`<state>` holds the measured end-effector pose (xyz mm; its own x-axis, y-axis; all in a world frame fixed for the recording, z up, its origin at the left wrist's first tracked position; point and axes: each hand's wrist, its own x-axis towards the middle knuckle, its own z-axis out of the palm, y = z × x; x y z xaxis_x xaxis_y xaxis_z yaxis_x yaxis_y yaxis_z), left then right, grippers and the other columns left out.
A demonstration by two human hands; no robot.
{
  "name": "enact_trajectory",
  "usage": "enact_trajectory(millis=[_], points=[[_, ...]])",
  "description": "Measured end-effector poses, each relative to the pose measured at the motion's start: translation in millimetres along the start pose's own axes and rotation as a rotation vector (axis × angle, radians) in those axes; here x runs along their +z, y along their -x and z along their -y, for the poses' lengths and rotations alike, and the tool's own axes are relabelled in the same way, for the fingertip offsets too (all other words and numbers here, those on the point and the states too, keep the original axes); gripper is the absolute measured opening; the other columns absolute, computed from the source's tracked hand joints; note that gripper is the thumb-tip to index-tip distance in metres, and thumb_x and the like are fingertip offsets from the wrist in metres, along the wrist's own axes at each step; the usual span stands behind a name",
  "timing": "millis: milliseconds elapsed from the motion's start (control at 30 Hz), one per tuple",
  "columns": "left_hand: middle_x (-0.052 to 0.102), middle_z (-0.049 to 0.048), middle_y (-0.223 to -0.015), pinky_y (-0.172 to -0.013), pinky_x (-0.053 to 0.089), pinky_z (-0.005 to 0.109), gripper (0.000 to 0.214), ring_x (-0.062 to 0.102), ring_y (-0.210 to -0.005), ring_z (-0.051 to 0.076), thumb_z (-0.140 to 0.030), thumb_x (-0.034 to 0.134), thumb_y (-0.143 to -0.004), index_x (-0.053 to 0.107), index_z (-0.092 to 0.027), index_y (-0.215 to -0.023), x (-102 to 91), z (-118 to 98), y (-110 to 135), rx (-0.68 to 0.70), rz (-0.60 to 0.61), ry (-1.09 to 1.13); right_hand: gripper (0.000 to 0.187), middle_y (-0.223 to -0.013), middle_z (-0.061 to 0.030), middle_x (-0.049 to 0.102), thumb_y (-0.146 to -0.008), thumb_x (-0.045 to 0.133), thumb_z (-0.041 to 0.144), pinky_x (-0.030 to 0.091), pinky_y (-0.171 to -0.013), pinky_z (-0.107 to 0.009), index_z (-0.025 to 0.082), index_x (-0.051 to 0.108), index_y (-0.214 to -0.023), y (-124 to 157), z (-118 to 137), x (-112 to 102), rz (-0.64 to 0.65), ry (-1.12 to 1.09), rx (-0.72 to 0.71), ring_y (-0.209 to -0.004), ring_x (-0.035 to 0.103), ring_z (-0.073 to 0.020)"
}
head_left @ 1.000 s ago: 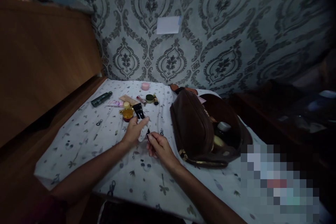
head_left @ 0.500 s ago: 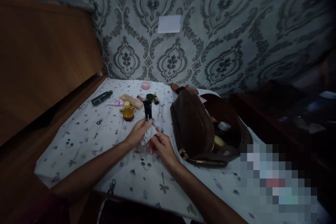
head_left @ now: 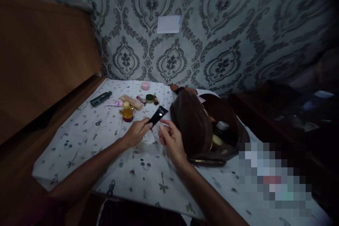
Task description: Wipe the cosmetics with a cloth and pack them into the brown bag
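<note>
My left hand [head_left: 137, 131] is closed around the lower end of a black tube [head_left: 159, 113], which tilts up to the right. Below those fingers shows a crumpled white wipe [head_left: 148, 137]; whether the hand still holds it or it lies on the cloth is unclear. My right hand [head_left: 171, 137] is held beside the tube with nothing visible in it. Its index finger reaches toward the tube's side, and its thumb stands apart. To the right of this hand sits an unzipped brown bag [head_left: 189, 127], with a grey-capped container [head_left: 222, 126] inside.
Cosmetics lie on the patterned white cloth [head_left: 79, 148]: a dark green bottle [head_left: 101, 99], an amber jar [head_left: 128, 115], a beige tube [head_left: 132, 101], a pink jar [head_left: 145, 85] and a dark green round jar [head_left: 149, 98]. A wooden cabinet [head_left: 47, 60] borders the left.
The black tube has swung from upright to a rightward tilt in my left hand. My right hand has let go of the wipe and risen toward the tube with its index finger extended.
</note>
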<state>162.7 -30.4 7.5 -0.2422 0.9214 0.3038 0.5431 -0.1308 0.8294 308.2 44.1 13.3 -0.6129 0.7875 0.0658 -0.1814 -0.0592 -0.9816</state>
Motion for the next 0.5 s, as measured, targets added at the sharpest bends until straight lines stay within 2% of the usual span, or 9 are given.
enact_trajectory(millis=[100, 167, 233, 333, 400, 500], points=[[0.040, -0.0060, -0.057, -0.056, 0.029, 0.025, 0.039, 0.038, -0.054, 0.010, -0.043, 0.037, -0.096, 0.042, -0.019, -0.066, 0.0, -4.0, 3.4, 0.046, 0.064, -0.056, 0.034, -0.057, 0.0082, 0.046, -0.079, 0.068, 0.050, 0.028, -0.040, -0.017, 0.019, 0.056, -0.087, 1.6, 9.4, 0.9, -0.030, -0.001, -0.114, -0.044, 0.038, -0.0056], [0.038, -0.0056, -0.055, -0.055, 0.029, 0.026, 0.046, 0.037, -0.053, 0.010, -0.049, 0.034, -0.097, 0.043, -0.019, -0.063, 0.9, -7.3, 3.3, 0.015, 0.026, -0.003, 0.032, -0.055, 0.0082, 0.044, -0.082, 0.067, 0.047, 0.027, -0.040, -0.017, 0.019, 0.054, -0.077, 2.1, 15.0, 0.4, -0.034, 0.017, -0.164, -0.043, 0.037, -0.0052], [0.040, -0.0046, -0.053, -0.053, 0.030, 0.025, 0.054, 0.039, -0.053, 0.011, -0.059, 0.033, -0.095, 0.048, -0.018, -0.062, 1.1, -10.6, 0.8, -0.057, -0.064, 0.106, 0.030, -0.051, 0.0079, 0.045, -0.084, 0.066, 0.045, 0.027, -0.039, -0.018, 0.018, 0.056, -0.075, 4.2, 21.2, -0.7, -0.002, 0.033, -0.186, -0.041, 0.037, -0.0053], [0.044, -0.0035, -0.048, -0.046, 0.030, 0.024, 0.065, 0.040, -0.046, 0.010, -0.074, 0.036, -0.086, 0.055, -0.017, -0.060, 0.2, -13.7, -4.1, -0.197, -0.180, 0.322, 0.024, -0.054, 0.0043, 0.055, -0.087, 0.065, 0.041, 0.033, -0.039, -0.019, 0.018, 0.063, -0.083, 13.1, 31.1, -3.2, 0.077, 0.053, -0.227, -0.042, 0.047, -0.0079], [0.040, -0.0048, -0.040, -0.037, 0.024, 0.022, 0.068, 0.036, -0.036, 0.008, -0.079, 0.039, -0.081, 0.054, -0.017, -0.059, 1.0, -13.6, -4.6, -0.316, -0.176, 0.490, 0.019, -0.064, 0.0011, 0.062, -0.087, 0.065, 0.035, 0.038, -0.040, -0.019, 0.018, 0.068, -0.093, 22.3, 37.0, -6.5, 0.118, 0.081, -0.304, -0.047, 0.057, -0.0100], [0.036, -0.0074, -0.035, -0.030, 0.016, 0.019, 0.061, 0.029, -0.026, 0.006, -0.076, 0.047, -0.081, 0.053, -0.018, -0.064, 7.3, -13.4, 0.5, -0.469, -0.110, 0.753, 0.020, -0.076, -0.0009, 0.067, -0.087, 0.066, 0.025, 0.044, -0.045, -0.020, 0.023, 0.072, -0.106, 37.1, 45.5, -15.3, 0.178, 0.195, -0.500, -0.057, 0.063, -0.0111]])
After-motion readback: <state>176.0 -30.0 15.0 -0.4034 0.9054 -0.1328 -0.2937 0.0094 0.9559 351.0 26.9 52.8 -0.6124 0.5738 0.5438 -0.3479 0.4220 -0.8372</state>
